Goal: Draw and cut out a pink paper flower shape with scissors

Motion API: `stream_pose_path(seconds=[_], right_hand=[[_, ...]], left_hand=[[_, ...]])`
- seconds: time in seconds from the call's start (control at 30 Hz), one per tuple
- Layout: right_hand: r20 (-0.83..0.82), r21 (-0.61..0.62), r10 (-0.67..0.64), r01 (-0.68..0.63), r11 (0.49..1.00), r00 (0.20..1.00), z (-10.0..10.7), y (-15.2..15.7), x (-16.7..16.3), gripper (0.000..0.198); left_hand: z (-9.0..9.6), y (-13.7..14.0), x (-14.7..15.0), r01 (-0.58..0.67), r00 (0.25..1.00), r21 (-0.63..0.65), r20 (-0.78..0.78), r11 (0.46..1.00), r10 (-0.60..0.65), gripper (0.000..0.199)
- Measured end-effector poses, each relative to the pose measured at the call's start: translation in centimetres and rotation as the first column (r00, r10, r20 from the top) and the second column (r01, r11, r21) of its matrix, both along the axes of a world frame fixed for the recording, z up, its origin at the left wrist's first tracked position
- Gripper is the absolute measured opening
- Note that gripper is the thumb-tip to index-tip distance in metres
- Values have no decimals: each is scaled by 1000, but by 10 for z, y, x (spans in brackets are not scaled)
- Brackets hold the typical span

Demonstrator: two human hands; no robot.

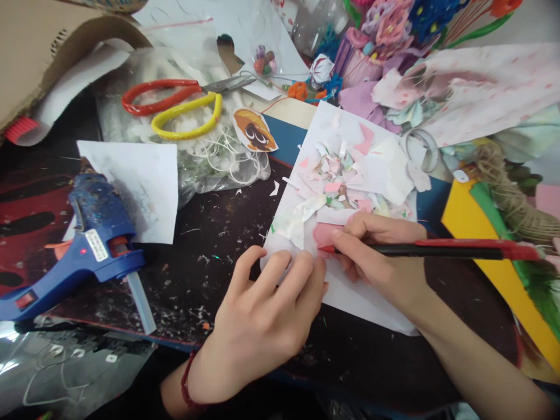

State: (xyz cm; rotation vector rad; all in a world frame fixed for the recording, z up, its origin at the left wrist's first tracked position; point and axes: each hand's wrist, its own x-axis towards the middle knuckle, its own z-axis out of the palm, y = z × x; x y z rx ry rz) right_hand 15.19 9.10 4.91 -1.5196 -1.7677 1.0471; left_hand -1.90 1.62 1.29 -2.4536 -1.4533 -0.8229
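A red-and-black pen lies in the closed fingers of my right hand, its red tip on a small pink paper piece with a curved line on it. My left hand, a dark red band at the wrist, rests with bent, parted fingers on the lower left of a white sheet. Its fingertips are close to the pink piece, and whether they touch it is hidden. Small paper scraps in pink, white and green are heaped on the sheet above both hands.
A blue glue gun with a glue stick lies at left beside white paper. Behind are scissors with red and yellow handles on a plastic bag. A tape roll, cloth and twine crowd the right.
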Motion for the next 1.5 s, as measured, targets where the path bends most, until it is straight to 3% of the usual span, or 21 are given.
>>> stream_pose_path(seconds=[0.97, 1.17, 1.5], right_hand=[[101, 17, 49, -51, 999, 994, 4, 1, 1, 39], [68, 75, 73, -78, 994, 995, -1, 2, 3, 39], [87, 7, 56, -57, 998, 995, 5, 1, 0, 39]], left_hand=[[0, -1, -2, 20, 1000, -4, 8, 1000, -20, 25], [0, 0, -1, 30, 1000, -5, 11, 1000, -30, 26], [0, -2, -1, 27, 999, 5, 20, 1000, -27, 25]])
